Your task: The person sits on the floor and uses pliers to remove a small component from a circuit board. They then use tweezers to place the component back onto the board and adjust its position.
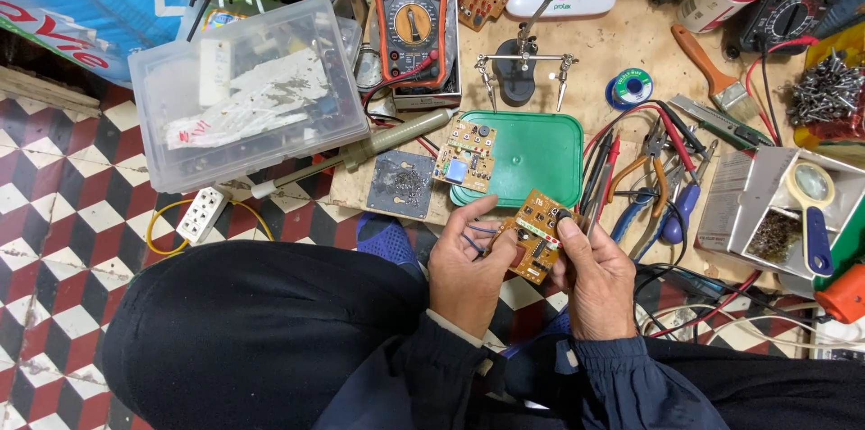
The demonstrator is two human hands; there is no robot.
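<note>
Both of my hands hold a small orange-brown circuit board (538, 234) above my lap. My left hand (464, 268) grips its left edge, where thin blue wires come off. My right hand (590, 272) pinches its right side, the thumb on a round black part. A second small circuit board (466, 155) with a blue component lies on the left rim of a green tray (532, 155) just beyond my hands.
An orange multimeter (412, 11), a helping-hands stand (523, 61), a soldering iron (360, 153) and a clear plastic box (243, 92) sit beyond. Pliers and cutters (662, 182), a magnifier (811, 214), a brush (716, 74) and screws (824, 88) crowd the right.
</note>
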